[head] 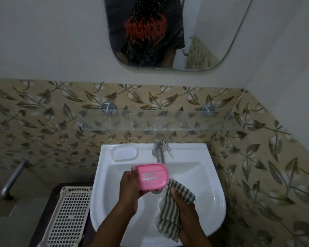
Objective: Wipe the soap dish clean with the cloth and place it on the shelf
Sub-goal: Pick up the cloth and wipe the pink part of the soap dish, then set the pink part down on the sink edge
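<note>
My left hand [130, 188] grips a pink plastic soap dish [150, 176] by its left end and holds it above the white sink [200, 175], its slotted underside facing me. My right hand [183, 202] is closed on a grey-and-white striped cloth [169, 209], which hangs down over the basin. The cloth's upper edge sits just beside the dish's lower right corner. A clear glass shelf [194, 121] on two metal brackets runs along the tiled wall above the tap, with nothing on it.
A metal tap [159, 148] stands at the sink's back rim beside a moulded soap recess [124, 153]. A beige perforated basket [70, 216] sits left of the sink. A mirror [203, 41] hangs above the shelf. A metal pipe [12, 179] juts from the left wall.
</note>
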The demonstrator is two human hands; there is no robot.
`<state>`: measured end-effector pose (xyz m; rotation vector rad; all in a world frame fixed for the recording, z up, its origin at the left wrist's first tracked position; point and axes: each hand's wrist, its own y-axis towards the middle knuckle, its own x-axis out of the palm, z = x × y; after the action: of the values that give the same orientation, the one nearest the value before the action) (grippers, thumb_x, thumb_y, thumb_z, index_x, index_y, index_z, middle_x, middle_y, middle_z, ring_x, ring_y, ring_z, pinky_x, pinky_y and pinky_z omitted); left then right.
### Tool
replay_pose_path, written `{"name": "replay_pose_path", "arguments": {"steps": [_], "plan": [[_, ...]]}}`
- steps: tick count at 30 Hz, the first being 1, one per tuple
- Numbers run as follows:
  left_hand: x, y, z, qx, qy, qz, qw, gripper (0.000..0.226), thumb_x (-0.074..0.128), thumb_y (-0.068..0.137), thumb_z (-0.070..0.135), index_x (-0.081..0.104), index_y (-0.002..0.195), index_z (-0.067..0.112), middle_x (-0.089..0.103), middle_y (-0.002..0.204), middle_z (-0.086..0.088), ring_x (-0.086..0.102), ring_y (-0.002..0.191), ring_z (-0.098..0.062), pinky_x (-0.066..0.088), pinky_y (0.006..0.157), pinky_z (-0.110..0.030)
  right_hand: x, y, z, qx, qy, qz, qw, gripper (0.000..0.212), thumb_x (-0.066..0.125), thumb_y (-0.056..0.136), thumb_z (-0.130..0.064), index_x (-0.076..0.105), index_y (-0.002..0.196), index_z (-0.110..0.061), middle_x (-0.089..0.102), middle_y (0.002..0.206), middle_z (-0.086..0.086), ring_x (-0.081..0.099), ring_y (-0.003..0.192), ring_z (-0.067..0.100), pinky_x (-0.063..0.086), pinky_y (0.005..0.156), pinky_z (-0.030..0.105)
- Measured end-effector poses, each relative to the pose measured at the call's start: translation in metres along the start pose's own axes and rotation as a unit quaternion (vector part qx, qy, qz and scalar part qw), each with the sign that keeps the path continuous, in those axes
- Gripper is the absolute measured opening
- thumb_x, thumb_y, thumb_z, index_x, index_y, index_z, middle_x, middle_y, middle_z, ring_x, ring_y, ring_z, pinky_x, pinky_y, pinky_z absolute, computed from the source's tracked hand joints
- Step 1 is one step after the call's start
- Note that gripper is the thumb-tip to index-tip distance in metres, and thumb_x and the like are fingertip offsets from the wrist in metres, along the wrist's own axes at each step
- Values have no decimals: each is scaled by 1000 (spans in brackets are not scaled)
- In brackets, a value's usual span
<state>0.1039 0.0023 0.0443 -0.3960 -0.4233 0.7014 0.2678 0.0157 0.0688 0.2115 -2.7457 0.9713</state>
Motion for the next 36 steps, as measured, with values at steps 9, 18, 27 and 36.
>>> {"name": "replay_pose_path", "arguments": {"steps": [9, 18, 27, 36], "plan": [[87, 21, -13, -118, 116, -133, 977, 29, 43, 102, 15, 50, 129, 6, 67, 114, -16, 70, 97, -31, 62, 76, -41, -38, 67, -26, -15, -86, 140, 986, 25, 71, 86, -29, 62, 92, -6, 67, 85, 8, 63, 76, 20, 45, 66, 29], [84, 27, -30, -197, 170, -140, 955, 34, 59, 95, 38, 60, 112, 9, 69, 107, -13, 70, 89, -28, 61, 76, -38, -62, 164, -58, 1, 31, 186, 982, 57, 77, 80, -28, 56, 126, -1, 65, 118, 17, 65, 101, 33, 52, 91, 44], [-7, 63, -8, -37, 227, 44, 972, 23, 64, 93, 30, 67, 92, 7, 72, 87, -14, 73, 74, -32, 62, 63, -38, -45, 223, -73, 16, -85, 176, 981, 58, 77, 82, -26, 54, 127, 1, 61, 127, 20, 63, 102, 31, 48, 92, 37], [-71, 151, 27, 64, 266, 224, 935, 31, 62, 90, 33, 63, 102, 4, 67, 66, -14, 67, 54, -31, 61, 66, -45, -34, 241, -89, 1, -332, 192, 924, 73, 71, 85, -40, 46, 135, 6, 56, 132, 26, 60, 112, 37, 46, 81, 33]]}}
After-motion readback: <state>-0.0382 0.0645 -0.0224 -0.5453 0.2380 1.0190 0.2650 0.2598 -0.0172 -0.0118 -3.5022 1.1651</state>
